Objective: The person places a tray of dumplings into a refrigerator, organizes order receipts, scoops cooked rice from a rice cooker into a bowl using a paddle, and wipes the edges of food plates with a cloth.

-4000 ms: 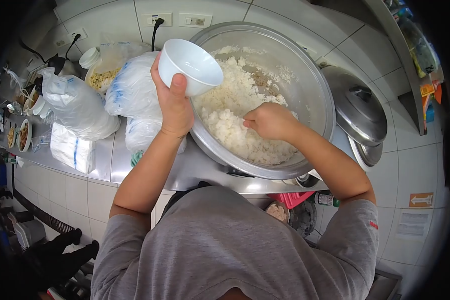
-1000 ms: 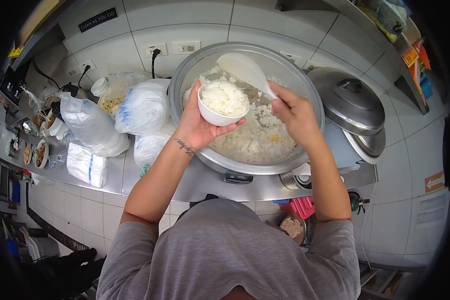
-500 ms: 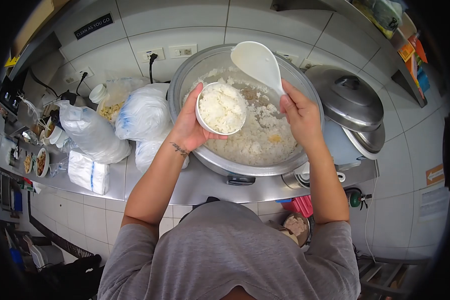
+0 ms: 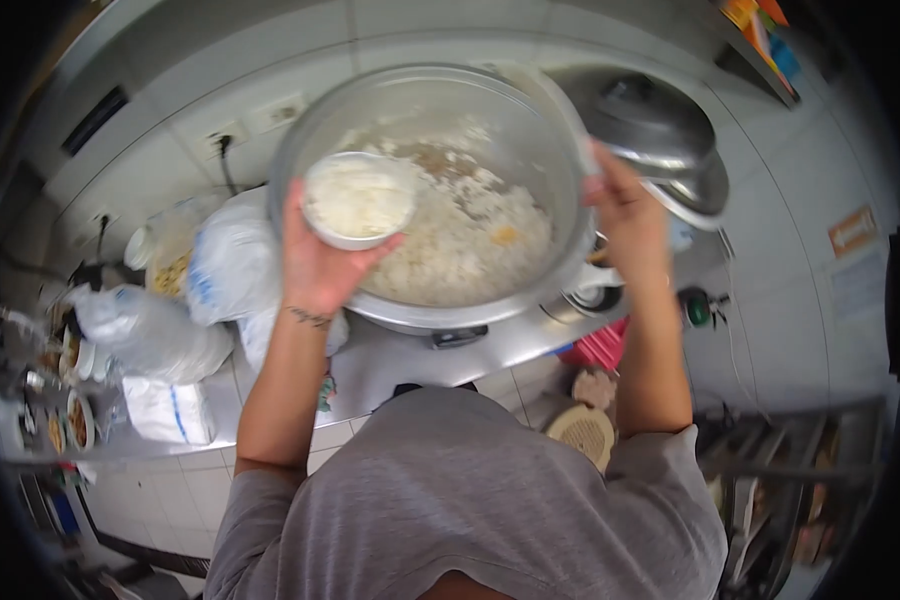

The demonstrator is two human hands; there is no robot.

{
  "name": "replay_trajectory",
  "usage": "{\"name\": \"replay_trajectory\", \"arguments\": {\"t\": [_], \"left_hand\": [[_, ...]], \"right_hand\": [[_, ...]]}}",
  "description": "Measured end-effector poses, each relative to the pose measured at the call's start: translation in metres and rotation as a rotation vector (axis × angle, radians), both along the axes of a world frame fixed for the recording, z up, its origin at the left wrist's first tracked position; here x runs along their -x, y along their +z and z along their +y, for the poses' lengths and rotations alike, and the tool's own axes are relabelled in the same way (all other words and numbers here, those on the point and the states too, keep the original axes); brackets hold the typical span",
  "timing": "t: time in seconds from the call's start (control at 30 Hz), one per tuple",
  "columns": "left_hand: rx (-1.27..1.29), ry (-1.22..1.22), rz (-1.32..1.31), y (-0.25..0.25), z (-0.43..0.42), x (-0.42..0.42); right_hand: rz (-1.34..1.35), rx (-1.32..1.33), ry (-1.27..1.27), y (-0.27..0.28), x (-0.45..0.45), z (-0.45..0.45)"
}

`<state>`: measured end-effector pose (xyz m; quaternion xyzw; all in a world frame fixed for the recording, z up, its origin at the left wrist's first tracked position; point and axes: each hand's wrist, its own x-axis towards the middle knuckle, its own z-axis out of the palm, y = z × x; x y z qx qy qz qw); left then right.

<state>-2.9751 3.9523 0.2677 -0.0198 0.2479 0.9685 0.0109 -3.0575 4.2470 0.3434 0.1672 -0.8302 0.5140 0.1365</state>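
My left hand (image 4: 325, 262) holds a white bowl (image 4: 360, 198) heaped with rice, above the left side of a large metal pot (image 4: 440, 318). Loose rice (image 4: 460, 240) lies in the pot, with a yellowish patch on it. At the pot's right rim, my right hand (image 4: 625, 205) is closed round the handle of a white rice paddle (image 4: 558, 105). Motion blurs the paddle, whose blade points up and away over the rim.
Plastic bags (image 4: 232, 262) and a white packet (image 4: 167, 408) stand on the steel counter (image 4: 370, 368) to the left. A domed metal lid (image 4: 642, 122) is behind the right hand. Below the counter are a pink container (image 4: 598, 346) and a round beige item (image 4: 582, 435).
Since the earliest frame the bowl has been filled with rice and my right hand has taken hold of the paddle. In the last half second the paddle has moved right, and the view has shifted.
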Motion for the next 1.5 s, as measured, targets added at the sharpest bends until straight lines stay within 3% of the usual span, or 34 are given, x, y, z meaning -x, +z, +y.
{"name": "replay_trajectory", "arguments": {"t": [0.07, 0.13, 0.2, 0.27, 0.33, 0.43, 0.5, 0.57, 0.6, 0.63, 0.67, 0.7, 0.77, 0.8, 0.83, 0.9, 0.93, 0.97, 1.0, 1.03, 1.2, 1.33, 1.5], "left_hand": [[-0.034, -0.021, -0.002, 0.002, -0.001, -0.005], [-0.093, 0.017, 0.09, 0.003, 0.0, -0.01], [-0.132, 0.03, 0.09, 0.003, 0.004, -0.01], [-0.158, 0.058, 0.105, 0.006, 0.011, -0.009], [-0.099, 0.09, 0.087, 0.01, 0.021, -0.01], [-0.123, 0.175, 0.075, 0.018, 0.053, -0.018], [-0.136, 0.229, 0.05, 0.017, 0.078, -0.021], [-0.161, 0.249, 0.02, 0.018, 0.101, -0.029], [-0.173, 0.257, 0.006, 0.02, 0.112, -0.035], [-0.17, 0.308, 0.001, 0.021, 0.124, -0.041], [-0.163, 0.347, -0.01, 0.022, 0.131, -0.05], [-0.166, 0.46, -0.012, 0.021, 0.136, -0.063], [-0.146, 0.473, -0.002, 0.019, 0.14, -0.084], [-0.14, 0.524, 0.001, 0.017, 0.138, -0.101], [-0.104, 0.577, -0.004, 0.013, 0.138, -0.122], [-0.086, 0.667, -0.036, 0.005, 0.142, -0.162], [-0.082, 0.682, -0.036, -0.001, 0.144, -0.179], [-0.107, 0.747, -0.064, -0.008, 0.148, -0.194], [-0.134, 0.809, -0.093, -0.015, 0.152, -0.206], [-0.11, 0.78, -0.054, -0.024, 0.154, -0.215], [-0.158, 0.734, -0.039, -0.037, 0.156, -0.217], [-0.22, 0.713, 0.047, -0.035, 0.155, -0.231], [-0.215, 0.868, -0.008, -0.048, 0.144, -0.335]], "right_hand": [[-0.025, -0.378, -0.274, 0.03, -0.008, 0.068], [-0.255, -0.86, -0.39, 0.031, -0.014, 0.108], [-0.159, -1.028, -0.356, -0.033, 0.007, 0.143], [-0.227, -1.19, -0.156, -0.071, 0.027, 0.137], [-0.061, -1.037, -0.105, -0.092, 0.054, 0.132], [0.605, -0.678, -0.088, -0.02, 0.171, 0.124], [0.723, -0.91, -0.25, -0.006, 0.254, 0.118], [0.812, -1.097, -0.171, -0.017, 0.352, 0.129], [0.782, -1.289, -0.108, -0.024, 0.396, 0.133], [0.689, -1.343, -0.036, -0.048, 0.465, 0.145], [0.485, -1.219, -0.065, -0.055, 0.488, 0.141], [0.498, -1.324, -0.093, -0.07, 0.531, 0.146], [0.369, -1.174, -0.013, -0.052, 0.513, 0.155], [0.457, -1.242, -0.047, -0.044, 0.51, 0.166], [0.33, -1.156, -0.106, -0.017, 0.467, 0.164], [0.285, -0.919, 0.108, 0.006, 0.489, 0.207], [0.269, -0.732, 0.098, 0.016, 0.499, 0.221], [0.432, -0.918, 0.128, 0.037, 0.485, 0.228], [0.44, -0.764, 0.072, 0.047, 0.477, 0.227], [0.559, -0.799, 0.043, 0.056, 0.457, 0.216], [0.779, -0.936, 0.111, 0.079, 0.226, 0.05], [0.878, -0.927, 0.341, 0.026, 0.166, -0.056], [0.851, -0.96, 0.358, 0.001, 0.115, -0.122]]}}
